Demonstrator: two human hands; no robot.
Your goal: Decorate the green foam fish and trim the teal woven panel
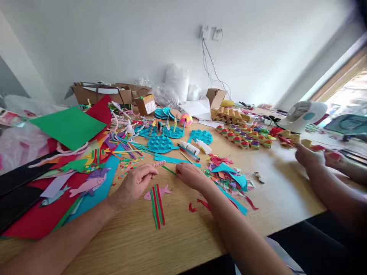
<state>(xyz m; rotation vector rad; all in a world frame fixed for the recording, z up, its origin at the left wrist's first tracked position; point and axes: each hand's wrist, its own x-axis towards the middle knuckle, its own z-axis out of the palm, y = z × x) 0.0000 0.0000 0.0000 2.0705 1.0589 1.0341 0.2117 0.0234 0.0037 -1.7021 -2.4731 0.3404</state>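
My left hand (pixel 138 183) is over the table with its fingers curled together, beside a pink twisted piece (pixel 159 163); whether anything is between the fingertips is hidden. My right hand (pixel 189 175) is closed at one end of a thin green strip (pixel 169 170), which points toward my left hand. Below and between both hands lies a pink paper fish (pixel 165 190), crossed by red and green strips (pixel 158 206) running toward me. Small red scraps (pixel 192 207) lie near my right forearm.
Coloured sheets (pixel 69 126) and paper fish pile up at left. Blue egg-carton pieces (pixel 160 143), glue bottles (pixel 204 146) and paper scraps (pixel 229 176) lie ahead and right. Another person's hands (pixel 311 156) work at far right, near painted cartons (pixel 245 137) and a white fan (pixel 304 114).
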